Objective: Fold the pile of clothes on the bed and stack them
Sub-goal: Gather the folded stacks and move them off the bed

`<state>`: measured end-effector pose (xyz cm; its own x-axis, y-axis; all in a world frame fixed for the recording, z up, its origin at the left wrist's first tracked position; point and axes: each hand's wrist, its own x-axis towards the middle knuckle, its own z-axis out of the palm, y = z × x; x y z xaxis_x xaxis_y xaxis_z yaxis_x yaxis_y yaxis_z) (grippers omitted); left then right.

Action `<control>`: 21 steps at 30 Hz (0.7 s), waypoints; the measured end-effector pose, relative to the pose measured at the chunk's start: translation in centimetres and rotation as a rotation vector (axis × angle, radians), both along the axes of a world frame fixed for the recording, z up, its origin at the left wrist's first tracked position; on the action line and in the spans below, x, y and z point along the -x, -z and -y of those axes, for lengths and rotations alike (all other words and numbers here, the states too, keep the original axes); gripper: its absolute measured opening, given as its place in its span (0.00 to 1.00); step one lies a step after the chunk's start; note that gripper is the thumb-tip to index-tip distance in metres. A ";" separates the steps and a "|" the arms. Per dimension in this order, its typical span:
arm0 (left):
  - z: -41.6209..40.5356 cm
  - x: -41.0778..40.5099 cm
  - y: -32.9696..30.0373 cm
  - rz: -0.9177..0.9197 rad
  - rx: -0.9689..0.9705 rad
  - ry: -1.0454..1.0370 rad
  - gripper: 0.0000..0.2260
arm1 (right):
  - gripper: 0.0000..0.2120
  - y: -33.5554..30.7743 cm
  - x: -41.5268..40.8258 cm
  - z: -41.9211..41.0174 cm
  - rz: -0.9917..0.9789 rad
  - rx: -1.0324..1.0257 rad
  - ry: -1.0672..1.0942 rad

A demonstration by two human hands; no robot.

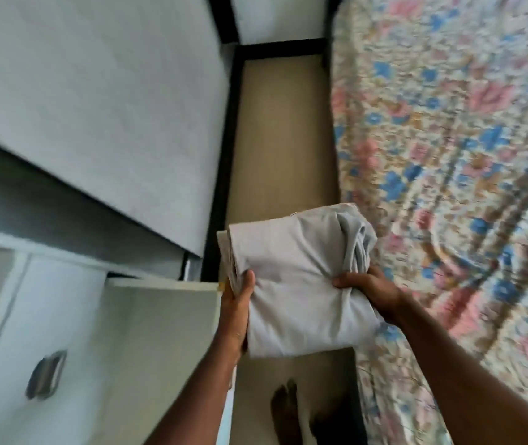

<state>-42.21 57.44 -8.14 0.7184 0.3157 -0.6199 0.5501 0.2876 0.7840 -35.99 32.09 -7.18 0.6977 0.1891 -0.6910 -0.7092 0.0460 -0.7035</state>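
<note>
You hold a folded grey bundle (294, 277) in the air above the floor (275, 139), between the bed (449, 139) and a white cabinet (47, 316). Your left hand (235, 313) grips its left edge, thumb on top; your right hand (368, 285) pinches its right side. Folding looks done for this bundle. No pile shows on the visible part of the bed, so what remains cannot be judged.

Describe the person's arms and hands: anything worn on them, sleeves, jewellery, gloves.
Both forearms are bare as far as the frame shows; no sleeve is in view. The left hand and right hand wear no gloves. No watch, bracelet or ring is visible, though most fingers are hidden and the picture is somewhat blurred.
</note>
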 end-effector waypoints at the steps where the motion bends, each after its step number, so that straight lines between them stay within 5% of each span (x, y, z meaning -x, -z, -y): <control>1: -1.5 1.3 0.1 0.015 0.007 -0.057 0.41 | 0.30 -0.3 -0.5 -2.0 0.015 0.007 -0.064; 6: -9.3 8.0 0.8 0.054 0.068 -0.344 0.39 | 0.39 -1.1 -1.9 -13.6 0.116 0.084 -0.479; 12: -14.3 13.0 2.4 -0.039 0.222 -0.625 0.31 | 0.26 -1.2 -2.3 -25.7 0.265 0.269 -0.883; 16: -16.7 16.5 5.5 -0.146 0.483 -0.775 0.36 | 0.38 1.5 -1.7 -34.0 0.370 0.378 -1.161; 21: -17.8 20.2 8.6 -0.295 0.459 -0.894 0.39 | 0.23 4.5 0.5 -41.0 0.374 0.412 -1.385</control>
<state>-62.44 75.23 -16.73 0.1399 0.3472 -0.9273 0.1423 0.9197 0.3659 -36.52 73.13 -11.71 0.2763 0.6733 -0.6858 0.1972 -0.7381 -0.6452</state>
